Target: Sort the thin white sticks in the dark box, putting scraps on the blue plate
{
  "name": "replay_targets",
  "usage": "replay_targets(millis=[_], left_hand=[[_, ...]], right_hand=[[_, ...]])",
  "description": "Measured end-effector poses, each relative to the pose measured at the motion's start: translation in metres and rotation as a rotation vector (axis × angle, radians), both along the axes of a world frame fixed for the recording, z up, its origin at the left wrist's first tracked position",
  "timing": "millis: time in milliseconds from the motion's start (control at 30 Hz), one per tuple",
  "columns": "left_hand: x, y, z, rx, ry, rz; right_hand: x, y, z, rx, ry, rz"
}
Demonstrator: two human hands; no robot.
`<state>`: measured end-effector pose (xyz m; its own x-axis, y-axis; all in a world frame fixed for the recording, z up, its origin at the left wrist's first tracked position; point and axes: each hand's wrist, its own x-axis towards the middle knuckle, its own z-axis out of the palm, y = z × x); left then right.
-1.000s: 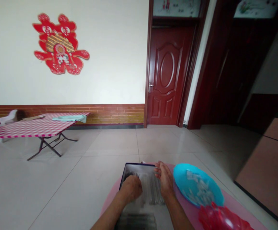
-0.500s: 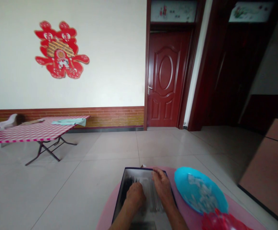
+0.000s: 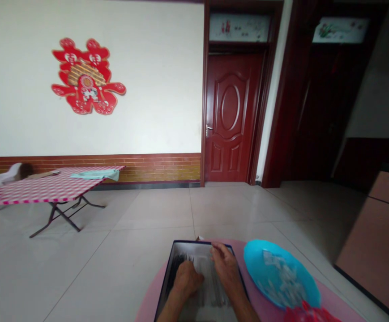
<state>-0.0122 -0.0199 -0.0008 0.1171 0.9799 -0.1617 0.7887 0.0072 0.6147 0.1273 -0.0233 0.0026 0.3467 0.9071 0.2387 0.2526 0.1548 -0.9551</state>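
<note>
Black-rimmed tray (image 3: 201, 255), streaky silver inside, under left hand (image 3: 187, 279) and right hand (image 3: 226, 266).

Two bare forearms (image 3: 171, 309) reach in at the bottom centre of the frame, ending in an unadorned left hand (image 3: 188, 280) and right hand (image 3: 225, 267).

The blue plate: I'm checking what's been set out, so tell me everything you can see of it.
The blue plate is round, shallow and bright turquoise, glossy like plastic. White bits, too blurred to identify, lie across its middle. It sits on a pink surface, to the right of a dark tray. A red plastic thing meets its lower rim. The right hand is close by but not touching it.
</note>
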Motion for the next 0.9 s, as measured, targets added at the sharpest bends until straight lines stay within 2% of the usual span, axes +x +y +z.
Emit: replay_targets(millis=[133,267,400,533,600,667,733,800,900], left_hand=[[-0.003,0.002,0.009,-0.047,-0.307,0.097],[0.001,0.002,0.017,0.0,-0.576,0.173],[0.003,0.003,0.02,0.056,-0.681,0.185],[-0.001,0.001,0.022,0.158,-0.615,0.201],[-0.002,-0.003,0.027,0.37,-0.503,0.185],[-0.003,-0.008,0.033,0.663,-0.328,0.055],[-0.002,-0.013,0.037,0.858,-0.153,-0.146],[-0.001,-0.014,0.036,0.87,-0.06,-0.285],[-0.003,-0.007,0.024,0.82,-0.022,-0.308]], right_hand=[[-0.01,-0.007,0.004,-0.017,-0.09,0.157],[-0.02,-0.013,0.007,0.009,-0.129,0.33],[-0.019,-0.01,0.007,-0.006,-0.084,0.317],[-0.01,-0.003,0.0,0.009,-0.173,0.156],[-0.006,-0.001,-0.004,0.041,-0.235,0.06],[-0.006,-0.001,-0.005,0.066,-0.259,0.05],[-0.007,-0.003,-0.002,0.063,-0.23,0.111],[-0.01,-0.004,0.003,0.036,-0.166,0.157],[-0.014,-0.005,0.008,-0.02,-0.075,0.184]])
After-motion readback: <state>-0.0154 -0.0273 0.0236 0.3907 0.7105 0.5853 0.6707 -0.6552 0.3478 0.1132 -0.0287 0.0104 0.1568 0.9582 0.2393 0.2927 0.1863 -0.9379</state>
